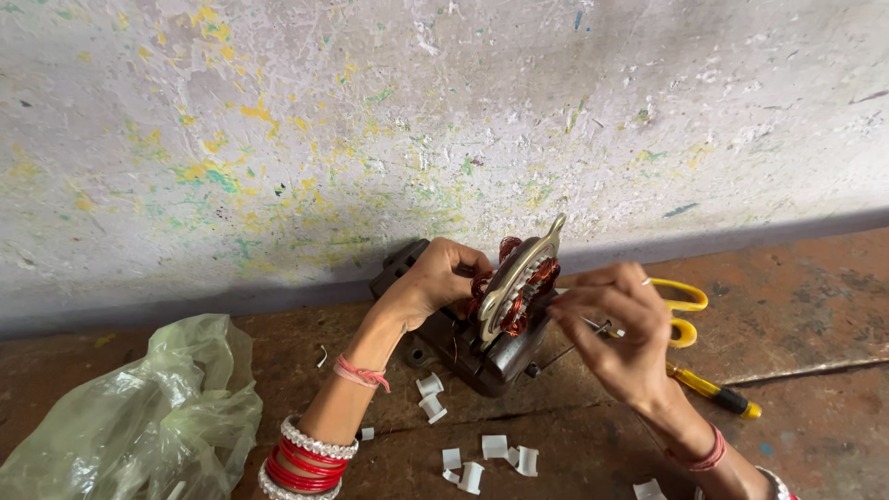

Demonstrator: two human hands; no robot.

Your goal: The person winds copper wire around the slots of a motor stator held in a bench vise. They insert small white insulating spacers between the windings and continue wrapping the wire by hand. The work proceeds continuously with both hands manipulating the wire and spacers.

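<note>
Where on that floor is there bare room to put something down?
Bare floor lies right of the scissors, and between the plastic bag and the wall. It is crowded around the motor, with white clips strewn in front.

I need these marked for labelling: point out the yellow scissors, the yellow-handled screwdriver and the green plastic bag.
yellow scissors (686, 315), head view, on the yellow handle loops.
yellow-handled screwdriver (706, 388), head view, on the yellow shaft of the handle.
green plastic bag (139, 417), head view, on the crumpled middle of the bag.
</note>
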